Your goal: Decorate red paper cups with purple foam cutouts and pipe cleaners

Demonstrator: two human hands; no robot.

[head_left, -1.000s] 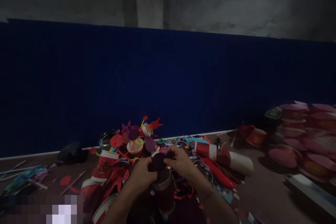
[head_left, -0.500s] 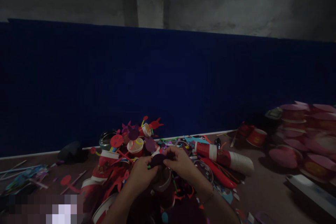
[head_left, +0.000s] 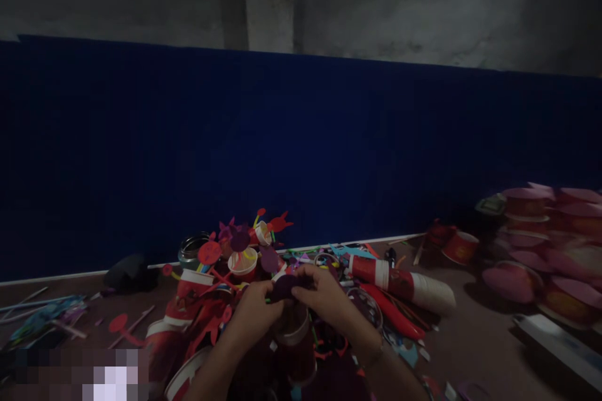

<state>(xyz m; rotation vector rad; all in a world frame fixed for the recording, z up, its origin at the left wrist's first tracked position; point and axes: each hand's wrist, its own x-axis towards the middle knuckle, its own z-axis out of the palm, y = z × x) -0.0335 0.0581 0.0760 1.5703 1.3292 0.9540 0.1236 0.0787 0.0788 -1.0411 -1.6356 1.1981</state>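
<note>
Between my two hands is a dark purple round cut-out [head_left: 285, 287], its shape like a flat disc. My left hand [head_left: 259, 312] pinches its left edge, near a bit of green. On its right edge the thumb and fingers of my right hand [head_left: 318, 290] are closed. A red paper cup [head_left: 296, 351] with a white rim stands just below the cut-out; whether it touches the cut-out I cannot tell. Behind my hands, a white-rimmed paper cup [head_left: 242, 263] holds strips with cut-outs on top, among them a purple one [head_left: 239, 238].
Stacked red paper cups [head_left: 399, 282] lie on their side to the right, beside a red pouch-like item [head_left: 392, 313]. Farther right are many pink-topped red cups [head_left: 527, 250] and a white box [head_left: 564, 344]. A blue panel [head_left: 301, 150] rises behind the table.
My hands stay nearly in place on the purple cut-out, with slight finger movement. The red cup below them appears slightly lower and to the right.
</note>
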